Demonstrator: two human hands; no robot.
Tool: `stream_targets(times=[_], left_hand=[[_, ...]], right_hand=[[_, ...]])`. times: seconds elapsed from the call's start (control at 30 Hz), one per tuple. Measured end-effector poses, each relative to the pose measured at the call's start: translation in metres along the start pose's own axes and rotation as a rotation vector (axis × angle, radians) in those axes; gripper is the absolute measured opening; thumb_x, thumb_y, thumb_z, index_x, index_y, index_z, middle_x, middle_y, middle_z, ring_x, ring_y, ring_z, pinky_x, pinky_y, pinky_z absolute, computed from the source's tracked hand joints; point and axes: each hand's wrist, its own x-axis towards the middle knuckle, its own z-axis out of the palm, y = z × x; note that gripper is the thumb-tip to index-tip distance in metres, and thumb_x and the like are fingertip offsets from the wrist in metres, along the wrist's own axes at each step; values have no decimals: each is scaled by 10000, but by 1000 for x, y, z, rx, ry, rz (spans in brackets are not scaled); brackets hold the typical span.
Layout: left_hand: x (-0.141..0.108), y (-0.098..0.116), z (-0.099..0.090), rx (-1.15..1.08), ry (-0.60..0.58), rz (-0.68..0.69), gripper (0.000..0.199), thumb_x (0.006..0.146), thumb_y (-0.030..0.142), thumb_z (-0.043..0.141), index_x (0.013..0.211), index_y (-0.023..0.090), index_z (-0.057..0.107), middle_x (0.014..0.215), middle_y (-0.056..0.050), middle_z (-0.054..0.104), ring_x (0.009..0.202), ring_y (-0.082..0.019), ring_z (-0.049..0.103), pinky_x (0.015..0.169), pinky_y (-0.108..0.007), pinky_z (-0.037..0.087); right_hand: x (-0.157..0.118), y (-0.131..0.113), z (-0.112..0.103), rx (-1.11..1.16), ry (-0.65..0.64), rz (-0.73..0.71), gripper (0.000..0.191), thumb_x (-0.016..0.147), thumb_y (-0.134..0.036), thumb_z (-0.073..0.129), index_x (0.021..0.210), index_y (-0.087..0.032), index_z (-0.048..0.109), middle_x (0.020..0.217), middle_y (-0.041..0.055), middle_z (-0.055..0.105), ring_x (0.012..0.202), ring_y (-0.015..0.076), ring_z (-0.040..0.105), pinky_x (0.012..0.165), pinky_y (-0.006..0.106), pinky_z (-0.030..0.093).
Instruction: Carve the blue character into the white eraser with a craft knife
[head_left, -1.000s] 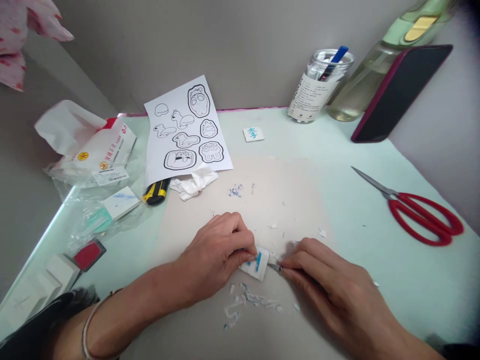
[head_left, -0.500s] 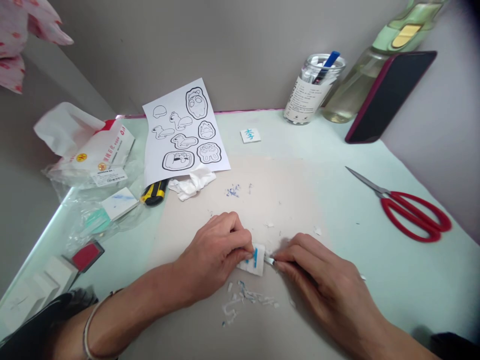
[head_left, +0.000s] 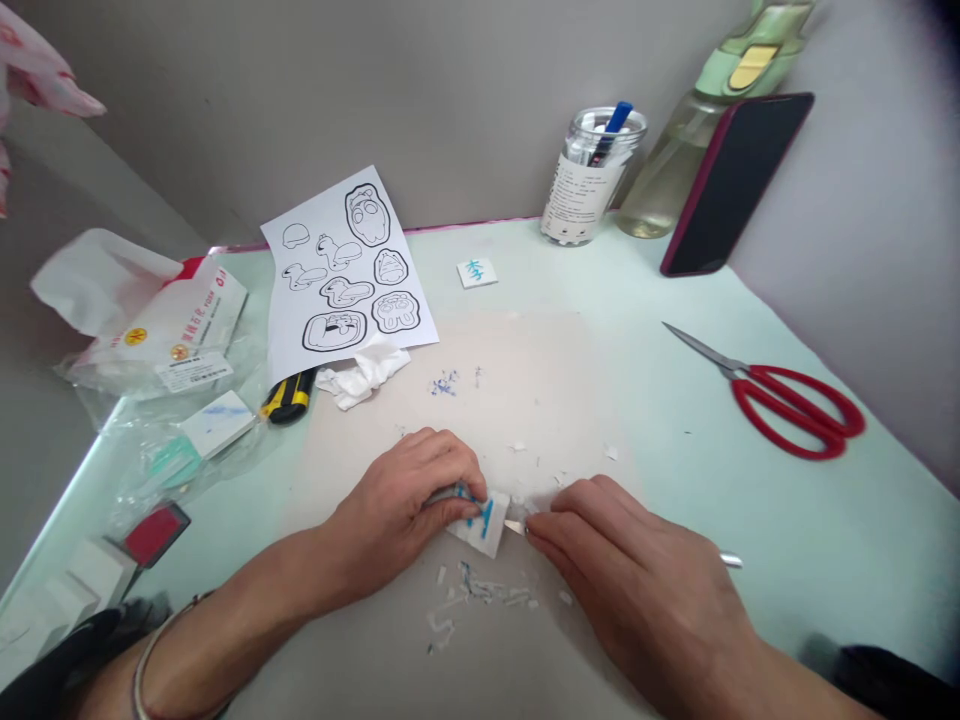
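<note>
My left hand (head_left: 416, 492) pinches a small white carving block (head_left: 496, 532) with blue markings, its fingers covering part of the top. In my right hand (head_left: 637, 565) is a slim carving knife (head_left: 515, 526), gripped close to its blade. The blade's tip is at the block's right edge; whether it cuts in there I cannot tell. The silver tail end of the knife shows beyond the back of my right hand. Thin white and bluish shavings (head_left: 487, 592) lie just below the block. Further back is a white square block (head_left: 477, 272) bearing a blue character.
Red-handled scissors (head_left: 795, 410) lie at the right. A phone (head_left: 739, 185), a bottle (head_left: 660, 165) and a pen jar (head_left: 589, 190) stand behind. Left are a line-drawing sheet (head_left: 345, 280), crumpled tissue (head_left: 364, 372), yellow-black cutter (head_left: 289, 397), tissue pack (head_left: 172, 315) and red ink pad (head_left: 156, 533).
The whole view has shifted, so most things appear further left. The block is turned slightly in my left hand. The knife's tail end now shows past my right hand.
</note>
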Motion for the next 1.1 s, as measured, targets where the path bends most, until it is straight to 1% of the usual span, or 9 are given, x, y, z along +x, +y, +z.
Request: stream_targets(times=[0.1,0.2,0.4,0.53,0.7,0.83,1.1], left_hand=[[0,0,0,7,-2,7,81,955,178,504,919,200,573,929,-9,596,892,-161,510,812,-299,373],[-1,1,1,13,-2,16,81,957,175,499,917,200,564,915,-8,589,885,-163,504,809,-301,371],[-1,3,5,76,17,11,86,964,191,480,937,198,562,929,-23,577,890,-178,485,804,-320,368],[-1,4,4,96,12,-19,62,958,221,504,968,199,562,942,-35,589,892,-187,487,810,-330,377],[-2,3,4,78,28,-16,74,950,223,517,997,199,569,956,-40,590,897,-194,488,810,-339,376],[-2,2,6,60,47,-10,78,951,226,514,994,197,574,942,-37,579,883,-192,486,798,-332,369],[-2,1,8,60,59,-13,69,948,209,516,979,195,576,936,-27,572,870,-187,475,794,-326,355]], right_hand=[[1,-3,-1,-18,22,-21,211,909,-66,470,881,-185,642,732,11,536,649,141,472,531,287,320],[2,-3,-2,-37,9,-23,216,898,-58,475,829,-179,640,719,10,514,643,147,462,533,299,311],[-1,5,-3,-38,-105,1,204,926,-108,478,831,-194,636,745,8,511,667,163,486,527,300,315],[-1,13,-8,35,-166,11,185,950,-131,462,919,-198,632,799,16,544,709,162,515,563,284,370],[4,20,-13,102,-124,50,185,964,-175,459,955,-192,643,821,45,583,723,154,550,580,268,418],[9,20,-8,91,-95,51,191,958,-180,465,943,-206,654,809,40,595,721,153,568,583,261,432],[11,19,1,78,-102,40,155,947,-162,488,955,-196,639,826,35,587,733,151,551,592,262,421]])
